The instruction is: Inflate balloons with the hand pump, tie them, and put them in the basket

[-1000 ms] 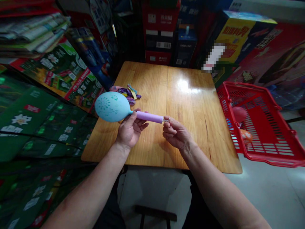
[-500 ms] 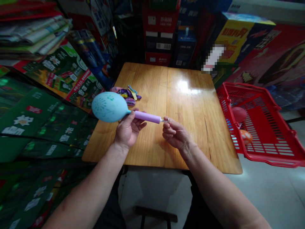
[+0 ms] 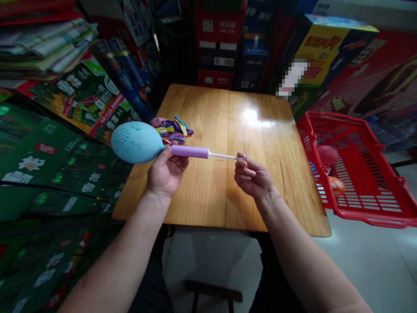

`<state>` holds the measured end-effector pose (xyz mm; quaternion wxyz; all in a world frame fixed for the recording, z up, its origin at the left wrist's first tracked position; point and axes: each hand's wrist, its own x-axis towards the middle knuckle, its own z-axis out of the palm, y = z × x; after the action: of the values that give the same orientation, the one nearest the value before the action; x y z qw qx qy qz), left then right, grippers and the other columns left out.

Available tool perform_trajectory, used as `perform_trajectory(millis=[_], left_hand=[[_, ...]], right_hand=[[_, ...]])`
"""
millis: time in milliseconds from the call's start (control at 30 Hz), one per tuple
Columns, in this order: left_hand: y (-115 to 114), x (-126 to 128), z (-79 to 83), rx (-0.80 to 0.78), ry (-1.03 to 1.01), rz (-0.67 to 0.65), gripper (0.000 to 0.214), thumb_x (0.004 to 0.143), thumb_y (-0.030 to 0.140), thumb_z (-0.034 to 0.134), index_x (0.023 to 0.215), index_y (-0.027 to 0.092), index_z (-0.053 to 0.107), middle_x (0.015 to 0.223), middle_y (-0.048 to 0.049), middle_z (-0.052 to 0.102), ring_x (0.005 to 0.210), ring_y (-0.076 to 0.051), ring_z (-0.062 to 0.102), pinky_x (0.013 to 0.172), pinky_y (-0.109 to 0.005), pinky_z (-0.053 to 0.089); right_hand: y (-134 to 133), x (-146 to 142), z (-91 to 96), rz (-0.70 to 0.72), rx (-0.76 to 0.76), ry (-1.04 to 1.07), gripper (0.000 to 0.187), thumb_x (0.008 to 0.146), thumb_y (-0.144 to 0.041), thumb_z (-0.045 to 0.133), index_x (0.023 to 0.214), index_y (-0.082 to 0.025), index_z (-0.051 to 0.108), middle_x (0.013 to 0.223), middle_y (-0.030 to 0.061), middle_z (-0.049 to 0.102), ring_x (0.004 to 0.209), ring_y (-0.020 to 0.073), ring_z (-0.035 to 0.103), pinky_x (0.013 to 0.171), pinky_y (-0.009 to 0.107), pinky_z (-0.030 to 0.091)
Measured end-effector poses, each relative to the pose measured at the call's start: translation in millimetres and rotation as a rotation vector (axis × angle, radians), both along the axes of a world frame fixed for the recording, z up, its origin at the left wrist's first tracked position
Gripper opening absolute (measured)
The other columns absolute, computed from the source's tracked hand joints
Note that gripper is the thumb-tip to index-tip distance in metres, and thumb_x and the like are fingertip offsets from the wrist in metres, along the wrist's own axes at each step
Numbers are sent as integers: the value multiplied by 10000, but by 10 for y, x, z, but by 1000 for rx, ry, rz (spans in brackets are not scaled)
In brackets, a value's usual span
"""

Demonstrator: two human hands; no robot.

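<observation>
The right hand [image 3: 254, 177] pinches the end of the white rod [image 3: 224, 155], now drawn out, so the purple pump [image 3: 193, 151] seems charged. The left hand's [image 3: 163, 174] fingers clasp it beside the blue balloon [image 3: 135, 141]; limp balloons [image 3: 177, 138] lie beyond them.

Inflated blue balloon [image 3: 137, 142], purple pump [image 3: 190, 151], plunger [image 3: 224, 155] extended

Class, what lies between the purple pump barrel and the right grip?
In the head view, a thin white rod links the purple pump barrel to the right grip.
</observation>
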<state>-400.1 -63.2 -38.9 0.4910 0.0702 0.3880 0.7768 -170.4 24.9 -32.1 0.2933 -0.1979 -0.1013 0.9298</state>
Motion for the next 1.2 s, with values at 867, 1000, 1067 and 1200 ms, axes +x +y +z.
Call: perform_trajectory(millis=[867, 1000, 1067, 1200], left_hand=[[-42, 218, -39, -37, 17, -144, 269, 889, 359, 689, 1107, 201, 692, 1049, -99, 763, 910, -193, 724, 780, -306, 572], [-14, 263, -73, -53, -7, -114, 238, 913, 327, 652, 1105, 190, 690, 1031, -104, 766, 898, -186, 722, 775, -296, 569], [4, 233, -82, -49, -25, -121, 233, 915, 311, 651, 1110, 188, 688, 1035, -105, 766, 910, -185, 721, 783, -295, 571], [28, 99, -61, -55, -36, -109, 223, 901, 306, 668, 1084, 183, 700, 999, -100, 767, 900, -186, 721, 778, -287, 576]], right_hand=[[-222, -203, -31, 54, -11, -42, 73, 967, -165, 569, 988, -172, 639, 659, -56, 594, 407, 21, 263, 409, 135, 283], [-214, -225, -86, 36, -16, -22, 70, 970, -167, 566, 1000, -165, 629, 663, -58, 596, 406, 18, 269, 411, 127, 289], [-175, -204, -86, 37, -18, -37, 64, 964, -169, 576, 1003, -170, 627, 668, -58, 600, 409, 19, 276, 411, 128, 289], [-57, -100, -32, 78, -4, -66, 85, 965, -162, 563, 1009, -167, 635, 677, -46, 611, 418, 22, 295, 419, 129, 297]])
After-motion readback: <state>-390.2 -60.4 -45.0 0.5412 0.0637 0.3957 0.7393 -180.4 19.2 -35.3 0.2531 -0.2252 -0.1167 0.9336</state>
